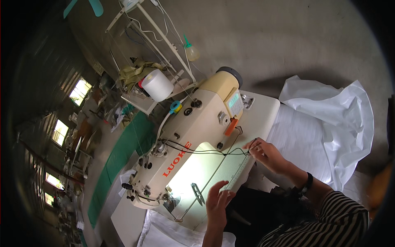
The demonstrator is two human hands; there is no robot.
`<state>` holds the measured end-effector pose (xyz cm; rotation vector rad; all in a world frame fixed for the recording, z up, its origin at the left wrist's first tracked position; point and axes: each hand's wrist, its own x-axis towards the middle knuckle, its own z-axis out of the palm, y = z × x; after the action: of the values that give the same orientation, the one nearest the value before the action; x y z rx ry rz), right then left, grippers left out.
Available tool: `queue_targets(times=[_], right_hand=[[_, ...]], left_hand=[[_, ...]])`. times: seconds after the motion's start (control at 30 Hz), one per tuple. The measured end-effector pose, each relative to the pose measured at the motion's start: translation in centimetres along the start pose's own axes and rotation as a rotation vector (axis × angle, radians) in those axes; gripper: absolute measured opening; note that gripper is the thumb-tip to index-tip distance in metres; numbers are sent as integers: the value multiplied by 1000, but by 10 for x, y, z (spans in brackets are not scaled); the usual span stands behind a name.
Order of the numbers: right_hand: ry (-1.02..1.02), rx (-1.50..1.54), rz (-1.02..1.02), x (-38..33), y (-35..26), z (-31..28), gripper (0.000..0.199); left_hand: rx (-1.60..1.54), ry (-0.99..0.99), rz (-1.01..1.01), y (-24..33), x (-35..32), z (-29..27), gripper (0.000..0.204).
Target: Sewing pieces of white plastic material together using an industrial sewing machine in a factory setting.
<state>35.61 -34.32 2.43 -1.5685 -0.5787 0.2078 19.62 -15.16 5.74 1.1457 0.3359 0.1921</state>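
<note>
- Bottle (192, 53), green-nozzled, beyond the machine (201, 117); I can't tell its fill.
- Snips (197, 194) on the machine bed.
- Cord (224, 154), black, stretched across the machine to my right hand.
- My left hand (218, 201), released, fingers loosely bent near the snips.
- My right hand (263, 154), pinching the cord's end.
- Plastic (349, 103), crumpled, at far right.

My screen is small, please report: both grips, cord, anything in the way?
Right grip holding black cord. Left grip open, seemingly empty. Snips on machine bed, possibly in the way.

The left hand (217, 203) is loosely curled while the right hand (265, 155) pinches.
</note>
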Motion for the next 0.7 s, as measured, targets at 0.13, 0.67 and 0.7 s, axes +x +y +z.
queue_targets(times=[0.13,0.67,0.7], right_hand=[[26,-470,-199,28,1,-2,35],[-164,-515,-450,19,-30,77,19],[-209,-518,-452,13,-33,85,19]], left_hand=[[327,-32,21,16,-11,-14,26],[774,97,362,70,-113,-103,32],[880,261,396,77,-128,-123,31]])
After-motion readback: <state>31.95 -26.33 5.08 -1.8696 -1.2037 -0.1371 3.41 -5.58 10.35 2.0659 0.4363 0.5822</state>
